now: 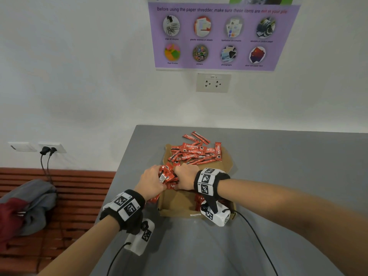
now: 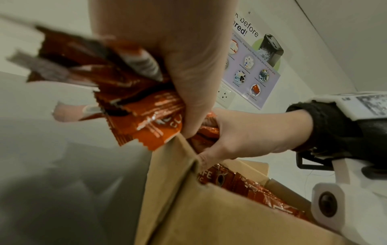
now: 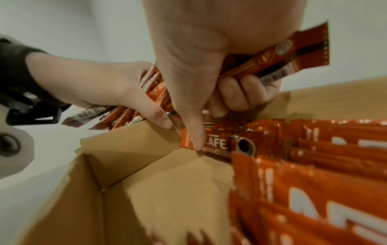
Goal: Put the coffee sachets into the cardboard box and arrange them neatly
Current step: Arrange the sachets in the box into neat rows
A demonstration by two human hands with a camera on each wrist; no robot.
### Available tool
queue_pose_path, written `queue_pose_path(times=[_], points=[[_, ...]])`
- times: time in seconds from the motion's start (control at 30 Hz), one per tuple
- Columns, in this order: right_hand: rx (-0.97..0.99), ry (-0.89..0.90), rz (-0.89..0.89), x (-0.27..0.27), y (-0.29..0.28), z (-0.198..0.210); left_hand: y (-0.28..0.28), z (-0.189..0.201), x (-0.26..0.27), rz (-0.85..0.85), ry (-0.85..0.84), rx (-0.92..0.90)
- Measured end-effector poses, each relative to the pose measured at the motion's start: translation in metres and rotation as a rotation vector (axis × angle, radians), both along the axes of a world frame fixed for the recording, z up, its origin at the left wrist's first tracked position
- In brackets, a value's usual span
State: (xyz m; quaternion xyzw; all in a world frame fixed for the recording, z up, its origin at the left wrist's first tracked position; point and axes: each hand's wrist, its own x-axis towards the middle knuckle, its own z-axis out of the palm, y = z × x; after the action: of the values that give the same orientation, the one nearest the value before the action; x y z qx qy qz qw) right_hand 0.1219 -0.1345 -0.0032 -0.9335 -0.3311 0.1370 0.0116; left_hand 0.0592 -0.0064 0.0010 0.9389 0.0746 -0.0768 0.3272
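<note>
Both hands, left (image 1: 152, 181) and right (image 1: 185, 176), curl tightly round one bundle of sachets (image 1: 166, 175) at frame centre, above the box (image 1: 175, 206), probably squaring it up. Other sachets (image 3: 314, 174) already stand inside; a loose pile (image 1: 196, 153) waits on the desk (image 1: 278, 166) above.

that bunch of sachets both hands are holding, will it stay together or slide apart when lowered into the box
The bunch of sachets probably fans out: ends already splay unevenly. Glossy wrappers look slippery, so some may slide. Thin and likely light, they should bend rather than break in the left hand and right hand.
</note>
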Motion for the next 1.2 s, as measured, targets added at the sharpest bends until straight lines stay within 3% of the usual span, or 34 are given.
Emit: queue_pose_path(times=[0.5, 0.7, 0.87, 0.93, 1.2], points=[[-0.031, 0.079, 0.067, 0.004, -0.008, 0.017, 0.006, 0.006, 0.001, -0.045, -0.054, -0.034], [0.334, 0.143, -0.127, 0.007, -0.052, 0.048, 0.008, 0.033, 0.002, 0.097, -0.31, -0.256], [0.509, 0.174, -0.029, -0.02, -0.059, 0.052, -0.02, 0.039, 0.008, 0.116, -0.214, -0.677], [0.57, 0.206, -0.04, -0.027, -0.061, 0.047, -0.028, 0.038, 0.008, 0.106, -0.2, -0.764], [0.839, 0.425, -0.149, -0.033, -0.065, 0.047, -0.025, 0.04, 0.008, -0.013, -0.223, -0.684]])
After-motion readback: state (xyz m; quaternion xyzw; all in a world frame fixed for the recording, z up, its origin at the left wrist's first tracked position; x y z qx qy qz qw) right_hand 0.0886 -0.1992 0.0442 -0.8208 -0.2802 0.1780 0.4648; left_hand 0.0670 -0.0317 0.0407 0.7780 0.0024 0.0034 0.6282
